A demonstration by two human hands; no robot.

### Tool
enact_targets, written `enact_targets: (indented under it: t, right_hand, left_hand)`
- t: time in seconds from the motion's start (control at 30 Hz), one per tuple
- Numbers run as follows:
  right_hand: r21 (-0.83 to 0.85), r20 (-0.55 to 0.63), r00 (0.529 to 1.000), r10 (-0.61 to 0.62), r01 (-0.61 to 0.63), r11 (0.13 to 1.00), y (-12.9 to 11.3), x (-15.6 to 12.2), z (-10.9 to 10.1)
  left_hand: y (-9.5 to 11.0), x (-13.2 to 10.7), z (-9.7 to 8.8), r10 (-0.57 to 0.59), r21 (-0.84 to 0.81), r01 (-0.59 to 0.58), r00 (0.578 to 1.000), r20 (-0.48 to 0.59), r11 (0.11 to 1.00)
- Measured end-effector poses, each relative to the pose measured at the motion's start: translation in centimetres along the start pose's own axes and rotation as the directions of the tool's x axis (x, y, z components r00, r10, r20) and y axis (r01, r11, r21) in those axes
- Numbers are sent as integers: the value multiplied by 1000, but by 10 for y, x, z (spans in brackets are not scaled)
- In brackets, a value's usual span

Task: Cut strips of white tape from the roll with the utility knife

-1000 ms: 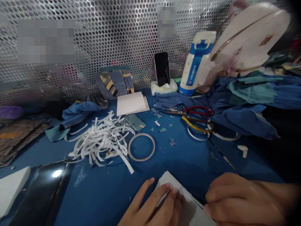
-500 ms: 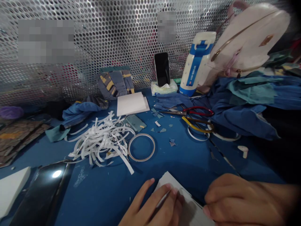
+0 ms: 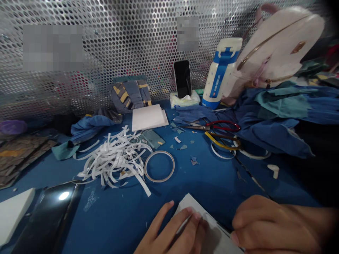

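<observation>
A white card or folded sheet (image 3: pixel 215 234) lies at the bottom centre, cut off by the frame's lower edge. My left hand (image 3: pixel 176 231) rests flat on it, fingers stretched and apart, pressing its surface. My right hand (image 3: pixel 272 224) is closed at the card's right edge, with the thumb tip touching that edge. A thin dark line runs along the edge towards these curled fingers; what they pinch is hidden.
Beyond my hands lie a tape ring (image 3: pixel 159 181), a heap of white strips (image 3: pixel 116 158), scissors (image 3: pixel 222 143) and an earbud (image 3: pixel 274 171). A dark phone (image 3: pixel 45 215) lies left. A bottle (image 3: pixel 222 74), upright phone (image 3: pixel 182 79) and backpack (image 3: pixel 286 42) stand at the back.
My right hand has shifted very slightly to the right along the card's edge. My left hand stays in place on the card.
</observation>
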State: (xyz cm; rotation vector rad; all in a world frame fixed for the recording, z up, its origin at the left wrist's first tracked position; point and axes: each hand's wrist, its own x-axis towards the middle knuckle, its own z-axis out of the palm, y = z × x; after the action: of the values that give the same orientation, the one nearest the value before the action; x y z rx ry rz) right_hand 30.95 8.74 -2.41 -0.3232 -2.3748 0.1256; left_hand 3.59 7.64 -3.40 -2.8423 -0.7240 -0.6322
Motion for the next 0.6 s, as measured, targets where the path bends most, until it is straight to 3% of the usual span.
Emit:
enact_targets:
  t: [0.07,0.17,0.3,0.43,0.5,0.6]
  right_hand:
    - [-51,20,985,172,-171,984,0,-1,-1]
    - [74,-24,999,45,-43,996,3,3,-6]
    - [245,58,983,173,-182,952,11,12,-13]
    - [354,-28,936,351,-319,879,13,18,-9]
    - [389,-74,916,394,-337,857,12,19,-5]
    - [414,-79,923,377,-314,855,11,20,-2]
  left_hand:
    - [0,2,-1,-2,5,2,1000,-8,1000]
    - [0,3,-1,-15,10,15,999,-45,1000]
    - [2,1,0,-37,-31,35,997,-72,999]
    - [-1,4,-5,-19,-32,20,1000,13,999]
    - [-3,10,-8,-41,-40,39,997,-63,998]
    - [-7,19,-14,-38,-39,35,996,-80,999]
